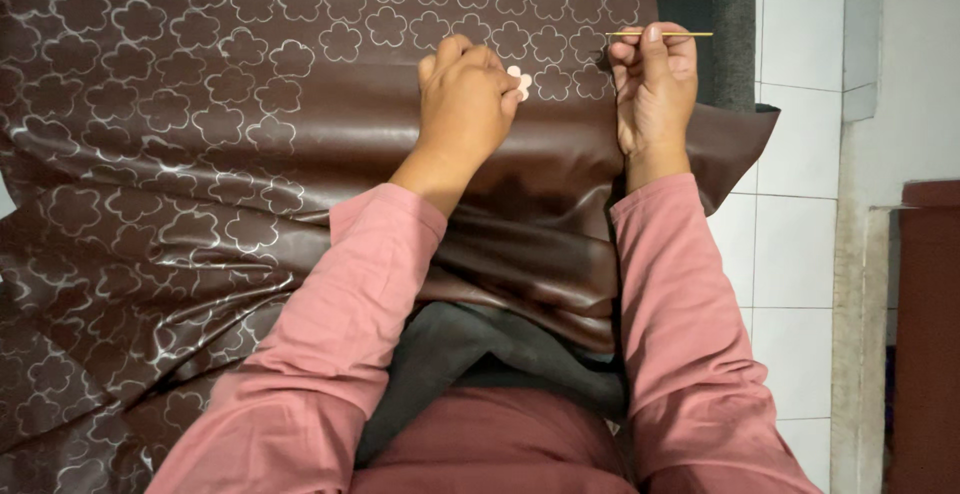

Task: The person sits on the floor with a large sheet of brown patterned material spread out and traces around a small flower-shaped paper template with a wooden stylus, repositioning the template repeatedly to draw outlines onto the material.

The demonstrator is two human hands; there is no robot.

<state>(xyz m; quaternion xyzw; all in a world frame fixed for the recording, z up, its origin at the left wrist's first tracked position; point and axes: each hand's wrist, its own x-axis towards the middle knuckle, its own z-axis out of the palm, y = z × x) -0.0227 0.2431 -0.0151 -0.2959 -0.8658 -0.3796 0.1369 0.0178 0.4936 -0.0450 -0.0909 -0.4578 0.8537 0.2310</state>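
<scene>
Hands over brown flower-print sheet (250, 144): left hand (462, 104) has a narrow grip pinching a small pale flower cutout (521, 80), right hand (655, 79) grips a thin yellow stick (690, 34).

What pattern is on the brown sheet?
White flower outlines on the glossy brown sheet, clearest in the head view.
</scene>
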